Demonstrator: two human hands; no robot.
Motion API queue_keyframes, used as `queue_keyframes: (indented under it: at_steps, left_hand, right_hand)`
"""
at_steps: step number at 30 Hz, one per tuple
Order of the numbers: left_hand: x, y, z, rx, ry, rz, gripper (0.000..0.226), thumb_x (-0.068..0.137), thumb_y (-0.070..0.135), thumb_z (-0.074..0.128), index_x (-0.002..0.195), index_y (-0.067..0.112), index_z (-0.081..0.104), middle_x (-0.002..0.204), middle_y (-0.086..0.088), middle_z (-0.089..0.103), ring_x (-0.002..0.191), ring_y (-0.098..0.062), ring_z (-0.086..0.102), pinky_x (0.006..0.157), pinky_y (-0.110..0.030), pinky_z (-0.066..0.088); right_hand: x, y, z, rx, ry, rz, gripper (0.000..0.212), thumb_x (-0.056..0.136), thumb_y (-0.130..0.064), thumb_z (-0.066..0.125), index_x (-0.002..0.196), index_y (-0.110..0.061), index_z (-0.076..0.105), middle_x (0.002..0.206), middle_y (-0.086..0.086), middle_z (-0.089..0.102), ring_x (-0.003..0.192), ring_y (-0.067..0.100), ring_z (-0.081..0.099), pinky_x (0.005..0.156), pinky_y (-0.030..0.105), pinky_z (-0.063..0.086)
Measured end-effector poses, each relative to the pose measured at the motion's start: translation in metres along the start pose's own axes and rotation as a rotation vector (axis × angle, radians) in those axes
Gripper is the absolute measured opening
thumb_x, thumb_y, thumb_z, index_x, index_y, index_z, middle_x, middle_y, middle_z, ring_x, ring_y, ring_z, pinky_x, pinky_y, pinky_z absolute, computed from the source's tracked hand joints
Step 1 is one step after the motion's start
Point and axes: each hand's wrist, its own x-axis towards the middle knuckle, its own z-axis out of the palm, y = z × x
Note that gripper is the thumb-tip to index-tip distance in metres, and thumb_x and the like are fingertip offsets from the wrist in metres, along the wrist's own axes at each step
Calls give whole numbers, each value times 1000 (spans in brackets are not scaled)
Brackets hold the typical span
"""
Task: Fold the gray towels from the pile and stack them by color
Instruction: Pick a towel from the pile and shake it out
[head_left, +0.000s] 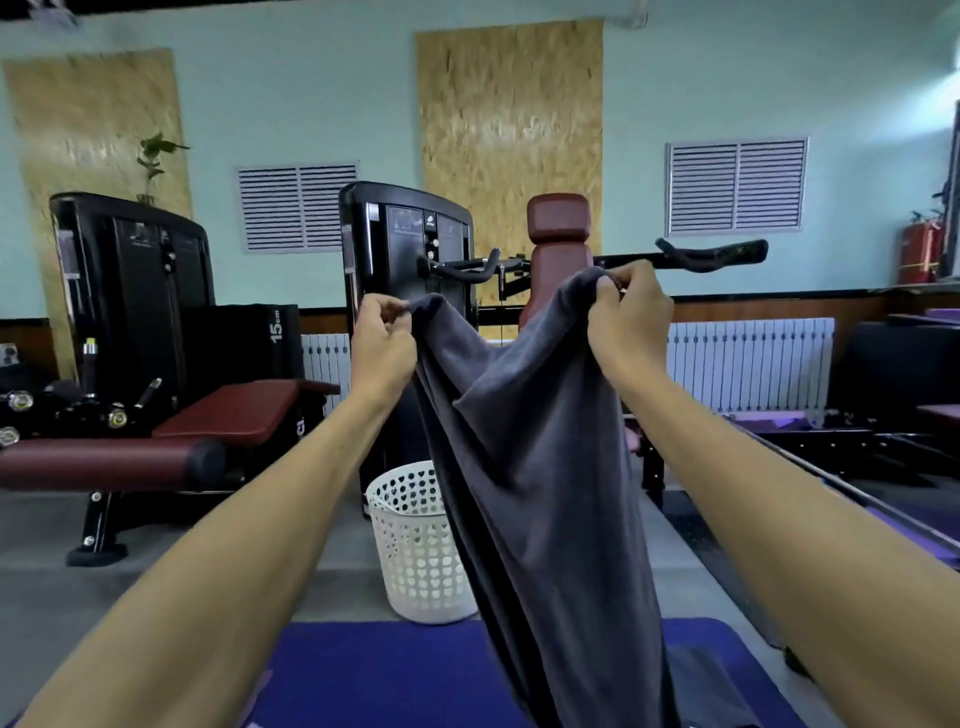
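Gray towel (530, 441) hangs above the mat (384, 675), pinched at 2 top corners by left hand (382, 343) and right hand (631, 317), held apart. Risk: sagging middle may fold crooked; light pinches could slip.

Dark gray towel (540, 467) hangs centre, top corners pinched between left hand (382, 345) and right hand (631, 322), both raised in front. Its lower end drops onto the blue padded mat (374, 675) nearest the camera. White perforated plastic basket (415, 551) sits on the floor just behind the mat, left of the towel and partly hidden by it. Black weight-stack machine with maroon seat (410, 244) stands behind the basket and towel. Maroon padded bench machine (156, 431) is far left. White ribbed radiator (753, 364) runs along the back wall, right.
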Motion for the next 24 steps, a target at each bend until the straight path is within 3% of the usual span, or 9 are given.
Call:
queue_keyframes:
  at_steps: [5,9,12,15,17,19,21,24]
  left_hand:
    - [6,16,5,-65,68,135,23,100,11,47,89,31,47,92,4,56,82,-12,53,75,-20,42]
    - [-1,-4,13,54,19,55,9,100,11,48,97,19,50,87,10,54,78,-2,52,69,-4,37]
    - [1,-30,20,36,43,18,7,99,11,49,99,18,50,87,12,54,82,-8,54,76,-14,43]
    - [9,-67,37,104,-43,-18,6,100,11,47,100,16,51,89,7,56,82,-5,53,72,-15,41]
    - [23,-99,55,183,-152,-120,7,100,10,48,98,14,53,87,5,55,79,-3,52,67,-15,40]
    - [45,-132,70,142,-200,-333,14,97,4,50,90,14,55,82,2,56,79,-12,56,73,-25,50]
    - [75,-157,80,-47,-158,-531,25,97,-1,48,82,18,54,83,-6,57,88,-23,58,82,-37,54]
    - [120,-168,82,-307,-49,-604,27,101,-3,41,86,18,51,100,-12,58,93,-21,59,88,-34,52]
  right_hand:
    - [10,-9,5,-10,30,-88,6,98,-14,47,94,-13,51,94,2,57,87,20,53,72,22,35]
    - [3,14,20,-47,-2,-51,8,99,-15,46,95,-14,52,93,0,55,89,18,53,74,30,42]
    - [6,38,35,-29,44,-27,9,99,-14,45,92,-14,51,97,4,57,89,18,52,74,26,39]
    - [18,66,56,-86,-11,77,8,99,-13,46,94,-13,53,98,2,55,88,16,53,76,29,43]
    - [30,93,75,-88,-103,219,10,97,-11,49,92,-15,56,95,1,58,91,19,57,80,32,49]
    - [42,122,95,17,-158,368,19,94,-6,52,83,-20,59,90,-2,61,94,21,61,81,33,51]
    - [54,146,114,102,-156,448,25,93,-6,56,79,-25,62,87,-4,63,96,23,63,85,37,54]
    - [79,164,139,189,-85,462,21,94,-9,58,83,-25,62,94,-1,65,100,23,64,92,37,55]
